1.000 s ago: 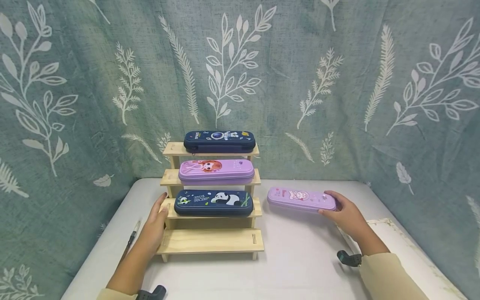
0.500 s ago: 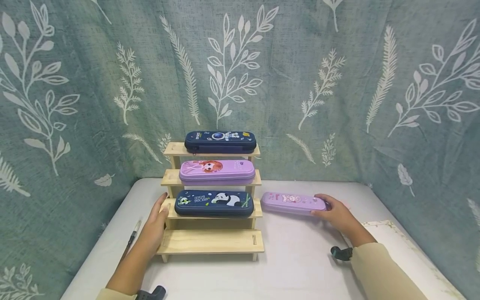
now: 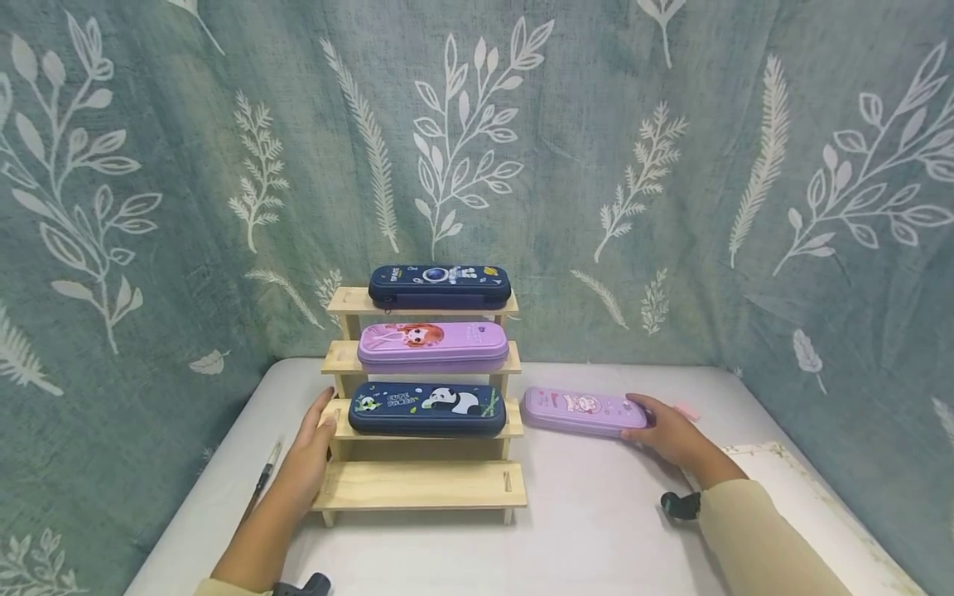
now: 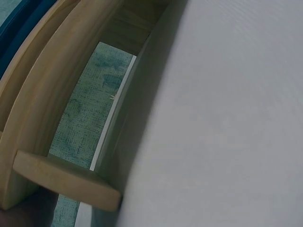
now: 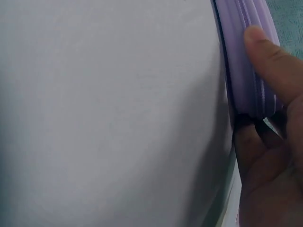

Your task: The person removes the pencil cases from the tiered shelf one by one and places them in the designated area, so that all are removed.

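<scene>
A stepped wooden stand (image 3: pixel 425 488) is left of centre in the head view. On its upper steps lie a navy space pencil case (image 3: pixel 440 287), a purple one with a red-haired girl (image 3: pixel 432 346) and a navy panda one (image 3: pixel 427 409). My left hand (image 3: pixel 307 455) grips the stand's left side, thumb toward the front. Right of the stand, a lavender pencil case (image 3: pixel 585 410) with a pink character print lies low over the table. My right hand (image 3: pixel 667 430) pinches its right end; the right wrist view has the thumb (image 5: pixel 274 59) on its zipped side.
A thin brush-like tool (image 3: pixel 261 480) lies left of my left forearm. Beyond my right hand is a small pink piece (image 3: pixel 687 411). A white sheet with a floral border (image 3: pixel 790 488) lies on the table's right side. Patterned green cloth (image 3: pixel 551 190) encloses the back and sides.
My right hand has brought the lavender pencil case leftward, close to the stand, and slightly lower. My left hand stays at the stand's side.
</scene>
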Action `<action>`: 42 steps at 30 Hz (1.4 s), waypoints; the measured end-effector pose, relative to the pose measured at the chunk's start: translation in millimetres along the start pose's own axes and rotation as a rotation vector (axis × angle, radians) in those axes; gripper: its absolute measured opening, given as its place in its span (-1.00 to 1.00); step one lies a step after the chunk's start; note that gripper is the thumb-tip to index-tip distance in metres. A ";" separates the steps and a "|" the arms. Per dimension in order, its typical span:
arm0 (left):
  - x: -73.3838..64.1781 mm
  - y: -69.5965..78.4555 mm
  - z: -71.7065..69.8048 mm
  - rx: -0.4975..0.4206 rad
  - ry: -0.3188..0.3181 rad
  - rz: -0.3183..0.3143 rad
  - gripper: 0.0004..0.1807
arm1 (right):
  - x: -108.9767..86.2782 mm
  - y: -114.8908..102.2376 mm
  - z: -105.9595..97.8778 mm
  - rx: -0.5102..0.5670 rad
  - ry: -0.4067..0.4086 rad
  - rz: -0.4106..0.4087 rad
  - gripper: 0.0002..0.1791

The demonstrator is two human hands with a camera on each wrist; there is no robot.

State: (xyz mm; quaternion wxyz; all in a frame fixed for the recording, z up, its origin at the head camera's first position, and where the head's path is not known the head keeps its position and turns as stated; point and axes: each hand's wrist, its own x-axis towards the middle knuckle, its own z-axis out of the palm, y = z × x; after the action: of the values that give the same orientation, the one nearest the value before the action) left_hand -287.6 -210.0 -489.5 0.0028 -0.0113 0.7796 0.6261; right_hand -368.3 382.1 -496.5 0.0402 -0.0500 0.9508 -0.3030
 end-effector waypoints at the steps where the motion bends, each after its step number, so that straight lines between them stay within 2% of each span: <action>1: -0.7 -0.3 0.2 -0.001 -0.001 0.000 -0.38 | -0.5 -0.4 0.6 -0.006 -0.002 -0.001 0.02; 6: -3.7 1.6 0.1 0.016 0.016 -0.004 -0.38 | 0.0 -3.3 4.3 -0.036 0.015 0.002 0.02; 11: -4.0 3.1 -0.3 0.021 0.014 -0.014 -0.38 | 0.0 -4.8 10.1 -0.041 0.030 0.052 0.05; 17: -3.2 4.3 1.4 0.018 0.001 -0.014 -0.38 | -5.6 -4.0 12.1 -0.022 0.055 0.084 0.07; 21: -4.8 4.8 0.8 0.023 0.005 -0.013 -0.38 | -9.6 -10.4 12.9 0.003 0.066 0.100 0.17; 25: -5.2 2.9 -0.5 0.023 0.015 -0.016 -0.38 | -12.6 -22.9 15.9 -0.002 0.118 0.059 0.21; 32: -2.9 2.1 -0.1 0.008 0.006 -0.016 -0.38 | -21.9 -53.1 25.2 -0.053 0.245 -0.045 0.15; 42: -1.5 -0.6 0.3 0.007 0.013 -0.004 -0.39 | -41.8 -109.6 40.8 -0.020 0.279 -0.159 0.13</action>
State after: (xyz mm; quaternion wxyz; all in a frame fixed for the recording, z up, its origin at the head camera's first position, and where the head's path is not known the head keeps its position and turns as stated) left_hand -286.0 -209.9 -490.2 -0.0010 -0.0171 0.7817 0.6234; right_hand -314.7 274.8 -464.2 -0.1168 -0.0832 0.9432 -0.2999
